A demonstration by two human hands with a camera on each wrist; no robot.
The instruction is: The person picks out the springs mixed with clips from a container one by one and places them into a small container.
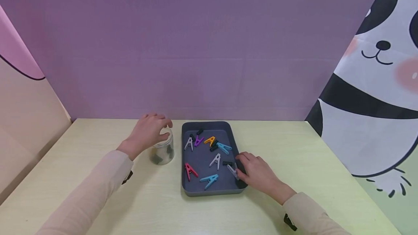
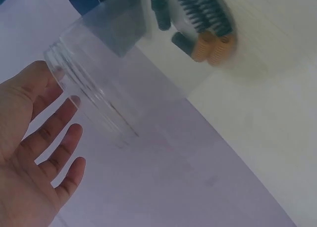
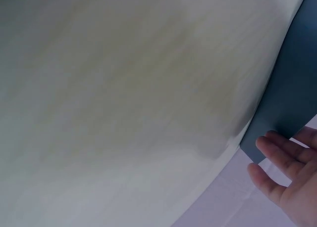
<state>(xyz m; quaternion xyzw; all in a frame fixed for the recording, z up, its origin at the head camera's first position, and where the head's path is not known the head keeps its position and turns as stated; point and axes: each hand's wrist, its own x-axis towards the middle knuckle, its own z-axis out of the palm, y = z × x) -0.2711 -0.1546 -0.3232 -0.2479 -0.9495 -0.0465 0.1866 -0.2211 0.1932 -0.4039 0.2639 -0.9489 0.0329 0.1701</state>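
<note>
My left hand (image 1: 148, 133) is at the mouth of a clear jar (image 1: 162, 153), fingers arched and parted above it, fingertips near the rim. In the left wrist view the hand (image 2: 44, 138) has its fingers spread by the jar's threaded rim (image 2: 94, 91); dark green coils (image 2: 203, 9) and orange coils (image 2: 213, 49) lie inside. My right hand (image 1: 259, 175) reaches over the right edge of a grey tray (image 1: 213, 190), fingers parted beside a grey clip (image 1: 232, 171). The right wrist view shows the hand (image 3: 292, 172) with loose fingers by the tray's outer wall (image 3: 292, 83).
Inside the tray lie a red clip (image 1: 191, 170), blue clips (image 1: 209, 180), a yellow clip (image 1: 210, 140), a purple clip (image 1: 198, 140), white clips (image 1: 215, 161) and several dark coils (image 1: 227, 163). A purple backdrop (image 1: 196, 46) stands behind the table (image 1: 147, 206).
</note>
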